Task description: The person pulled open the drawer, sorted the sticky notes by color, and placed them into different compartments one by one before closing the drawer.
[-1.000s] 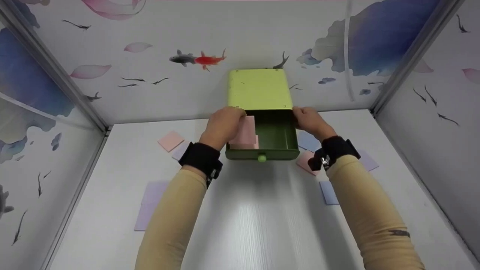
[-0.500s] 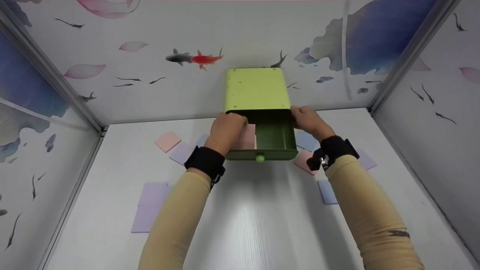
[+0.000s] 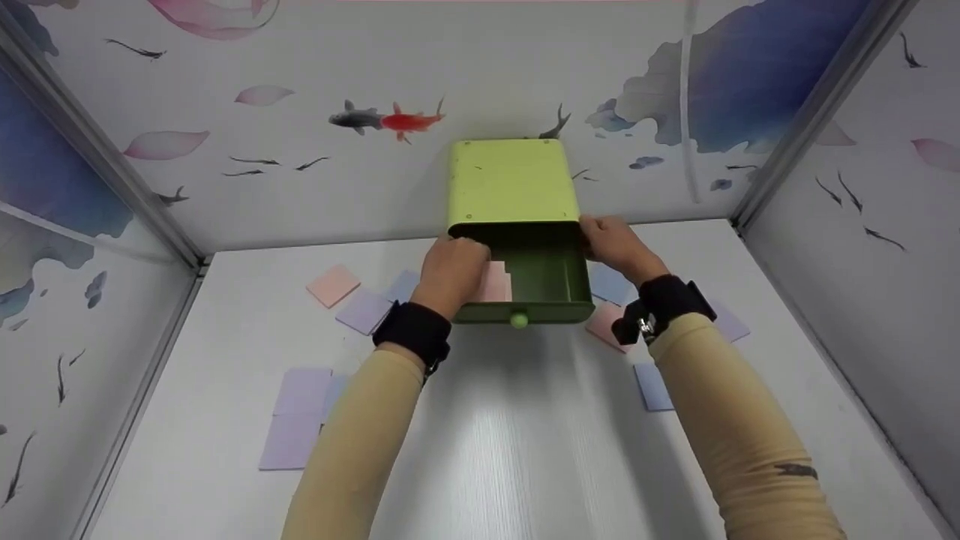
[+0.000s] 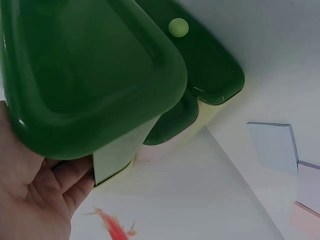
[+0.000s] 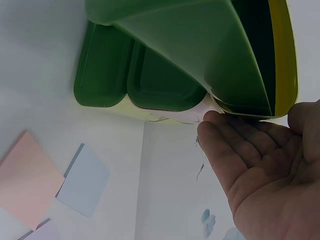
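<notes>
A yellow-green drawer cabinet point(image 3: 514, 180) stands against the back wall with its dark green top drawer point(image 3: 547, 262) pulled out. My left hand point(image 3: 454, 270) reaches into the drawer's left side, fingers curled at a pink square note pad point(image 3: 493, 283); its fingertips are hidden. Another pink pad's edge shows beneath it. In the left wrist view the drawer front point(image 4: 95, 60) covers part of that hand. At the cabinet's upper right edge, my right hand point(image 3: 619, 244) holds the casing, fingers along the side and thumb on top, as the right wrist view shows.
Two lower drawers point(image 5: 167, 75) are closed. Left of the cabinet lie a pink pad point(image 3: 333, 286), purple pads point(image 3: 365, 311) and a blue pad point(image 3: 403, 285). More purple pads point(image 3: 294, 441) lie nearer. Right of it are blue point(image 3: 611, 283), pink point(image 3: 606, 328) and purple pads point(image 3: 727, 321).
My left hand has moved down into the drawer, and the pink pad that stood raised beside it now lies lower. My right hand has stayed on the cabinet's edge.
</notes>
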Tool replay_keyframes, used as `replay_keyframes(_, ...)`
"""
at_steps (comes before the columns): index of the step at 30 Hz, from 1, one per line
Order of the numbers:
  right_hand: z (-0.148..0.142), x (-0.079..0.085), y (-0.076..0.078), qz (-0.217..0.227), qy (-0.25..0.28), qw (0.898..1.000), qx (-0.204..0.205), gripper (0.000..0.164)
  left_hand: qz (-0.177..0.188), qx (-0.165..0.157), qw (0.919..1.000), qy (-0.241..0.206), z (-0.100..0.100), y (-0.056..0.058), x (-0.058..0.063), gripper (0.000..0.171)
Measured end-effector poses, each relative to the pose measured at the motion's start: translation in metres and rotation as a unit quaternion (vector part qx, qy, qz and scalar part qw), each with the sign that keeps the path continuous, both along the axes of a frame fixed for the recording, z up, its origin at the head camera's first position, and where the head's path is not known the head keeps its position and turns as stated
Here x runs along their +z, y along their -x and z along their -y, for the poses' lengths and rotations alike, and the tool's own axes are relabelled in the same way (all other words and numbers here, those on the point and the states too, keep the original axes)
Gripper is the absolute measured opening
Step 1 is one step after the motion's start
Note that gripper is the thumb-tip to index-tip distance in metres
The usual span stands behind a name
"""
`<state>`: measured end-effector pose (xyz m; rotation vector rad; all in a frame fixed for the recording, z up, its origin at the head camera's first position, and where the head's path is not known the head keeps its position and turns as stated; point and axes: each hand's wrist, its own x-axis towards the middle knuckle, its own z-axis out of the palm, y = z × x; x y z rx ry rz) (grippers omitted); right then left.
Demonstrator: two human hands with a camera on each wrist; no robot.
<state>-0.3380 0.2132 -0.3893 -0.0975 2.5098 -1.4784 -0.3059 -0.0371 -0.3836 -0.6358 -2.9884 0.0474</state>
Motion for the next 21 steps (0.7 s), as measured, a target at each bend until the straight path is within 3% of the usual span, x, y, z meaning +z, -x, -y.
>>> replay_keyframes(11,-0.0014,-0.0025,0.0038,0.003,-0.004,1.0,0.009,0.043,-0.003,0.002,1.0,-0.006,-0.0019,0.0,-0.0012,0.024)
replay_keyframes(21,0.0011,-0.0005,0.001,-0.004,-0.009,1.0,0.002,0.043,0.03,0.01,0.9994,-0.015,-0.0055,-0.0003,0.0004,0.02)
